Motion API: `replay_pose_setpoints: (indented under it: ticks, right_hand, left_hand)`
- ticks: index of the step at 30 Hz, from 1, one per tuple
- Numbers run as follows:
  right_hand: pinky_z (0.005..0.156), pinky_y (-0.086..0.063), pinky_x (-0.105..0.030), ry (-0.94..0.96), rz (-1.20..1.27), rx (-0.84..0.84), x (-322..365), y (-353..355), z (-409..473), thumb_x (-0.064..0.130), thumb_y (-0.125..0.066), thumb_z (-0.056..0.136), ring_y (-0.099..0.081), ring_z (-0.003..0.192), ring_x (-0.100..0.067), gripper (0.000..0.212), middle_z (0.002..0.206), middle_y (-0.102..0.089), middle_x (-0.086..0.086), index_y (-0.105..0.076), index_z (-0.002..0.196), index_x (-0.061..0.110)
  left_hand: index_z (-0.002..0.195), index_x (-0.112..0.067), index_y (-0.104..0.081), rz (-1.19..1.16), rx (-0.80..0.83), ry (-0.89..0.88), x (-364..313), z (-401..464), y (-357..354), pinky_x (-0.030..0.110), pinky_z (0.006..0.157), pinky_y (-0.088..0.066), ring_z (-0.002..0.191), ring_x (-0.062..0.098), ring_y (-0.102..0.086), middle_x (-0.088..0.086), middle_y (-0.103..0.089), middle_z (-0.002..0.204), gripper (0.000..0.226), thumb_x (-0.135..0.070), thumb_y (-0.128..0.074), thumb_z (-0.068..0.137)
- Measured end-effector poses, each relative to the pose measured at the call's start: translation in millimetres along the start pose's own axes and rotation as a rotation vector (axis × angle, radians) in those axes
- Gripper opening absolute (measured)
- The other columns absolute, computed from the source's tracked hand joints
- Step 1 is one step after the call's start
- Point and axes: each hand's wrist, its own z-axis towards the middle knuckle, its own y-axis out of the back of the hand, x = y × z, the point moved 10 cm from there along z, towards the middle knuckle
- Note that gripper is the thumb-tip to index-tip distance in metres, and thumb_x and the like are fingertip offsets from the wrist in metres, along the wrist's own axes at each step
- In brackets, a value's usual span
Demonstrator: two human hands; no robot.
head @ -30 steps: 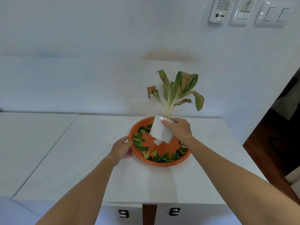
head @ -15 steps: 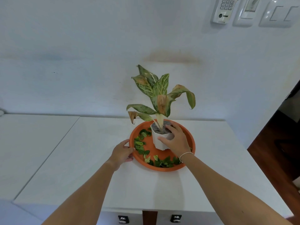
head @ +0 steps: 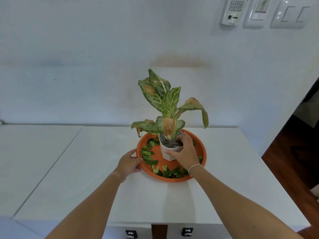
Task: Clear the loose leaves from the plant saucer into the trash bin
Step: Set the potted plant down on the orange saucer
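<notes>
The plant saucer [head: 202, 149], a round orange dish, is sitting on the white cabinet top [head: 89, 169] near the wall, and I am seeing it straight ahead of me from the head camera. Loose leaves [head: 148, 155], small and green, are lying scattered around its floor, mostly along the left side and the near edge, with a few showing at the right behind my wrist. A white pot [head: 166, 153] is standing upright in the middle of the saucer, and the plant [head: 168, 104] in it is spreading mottled green leaves, several browning at the tips.

My right hand [head: 185, 155] is wrapping the pot from the right side: the thumb is pressing on the near face, the fingers are curling over the rim and onto the soil, so the hand is closed around the pot. A thin white bracelet [head: 194, 167] is circling that wrist.

My left hand [head: 128, 163] is resting at the saucer's left edge, with the thumb hooking over the rim and the other fingers tucking along the outside wall, gripping it lightly.

Two dark knobs [head: 130, 234] are showing on the cabinet front below. A keypad unit [head: 233, 10] and light switches [head: 291, 13] are hanging on the wall at upper right.
</notes>
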Motion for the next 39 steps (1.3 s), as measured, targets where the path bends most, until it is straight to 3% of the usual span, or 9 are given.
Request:
replay_pose_setpoints:
  ticks: [3,9,14,25,30,37,39]
  right_hand:
    - [0.108,-0.042,-0.029,0.008,-0.020,-0.027,0,-1,-2,0.039,-0.081,0.067,-0.042,0.129,-0.016,0.063,0.144,-0.034,0.001,-0.049,0.119,0.026]
    - [0.105,-0.046,-0.032,0.012,-0.041,-0.050,0,-5,-3,0.046,-0.080,0.064,-0.043,0.129,-0.019,0.062,0.144,-0.033,0.001,-0.048,0.114,0.030]
    - [0.100,-0.046,-0.025,0.004,-0.058,-0.052,2,-4,-6,0.044,-0.078,0.068,-0.043,0.129,-0.019,0.062,0.148,-0.029,0.001,-0.049,0.119,0.026]
    - [0.107,-0.041,-0.028,-0.005,-0.013,-0.047,1,-4,-8,0.034,-0.079,0.071,-0.038,0.134,-0.019,0.058,0.150,-0.028,0.002,-0.050,0.121,0.024]
    - [0.102,-0.043,-0.024,-0.029,-0.002,-0.083,5,-4,-10,0.032,-0.078,0.072,-0.042,0.129,-0.018,0.057,0.149,-0.028,0.001,-0.050,0.120,0.023]
    - [0.094,-0.038,-0.015,-0.050,-0.023,-0.090,7,-5,-11,0.035,-0.077,0.073,-0.042,0.128,-0.017,0.058,0.149,-0.028,0.002,-0.049,0.122,0.024]
    - [0.094,-0.039,-0.016,-0.052,-0.030,-0.088,7,-4,-11,0.035,-0.077,0.073,-0.042,0.127,-0.017,0.059,0.148,-0.028,0.002,-0.049,0.123,0.023]
  left_hand:
    - [0.143,-0.015,-0.038,-0.007,0.000,0.003,1,1,0,0.044,0.089,-0.055,0.093,0.028,-0.063,0.020,-0.063,0.119,0.060,-0.007,-0.062,0.088]
    - [0.145,-0.016,-0.036,0.003,0.003,0.017,2,1,-1,0.045,0.091,-0.055,0.101,0.031,-0.065,0.021,-0.063,0.120,0.062,-0.009,-0.061,0.089]
    - [0.145,-0.018,-0.036,0.025,-0.007,0.026,2,0,0,0.044,0.090,-0.056,0.101,0.031,-0.066,0.019,-0.065,0.117,0.062,-0.011,-0.061,0.089]
    - [0.146,-0.018,-0.035,0.080,-0.040,0.006,0,-7,-2,0.038,0.084,-0.057,0.097,0.028,-0.066,0.017,-0.065,0.117,0.061,-0.016,-0.060,0.090]
    - [0.147,-0.017,-0.032,0.105,-0.027,0.005,-1,-12,-4,0.032,0.075,-0.057,0.093,0.027,-0.065,0.017,-0.065,0.114,0.064,-0.015,-0.061,0.090]
    - [0.148,-0.017,-0.030,0.140,-0.031,0.001,-2,-16,-4,0.033,0.078,-0.057,0.089,0.025,-0.064,0.013,-0.063,0.106,0.066,-0.016,-0.061,0.090]
    - [0.148,-0.016,-0.031,0.160,-0.036,-0.002,-4,-18,-4,0.030,0.073,-0.056,0.089,0.024,-0.063,0.012,-0.063,0.106,0.064,-0.016,-0.060,0.090]
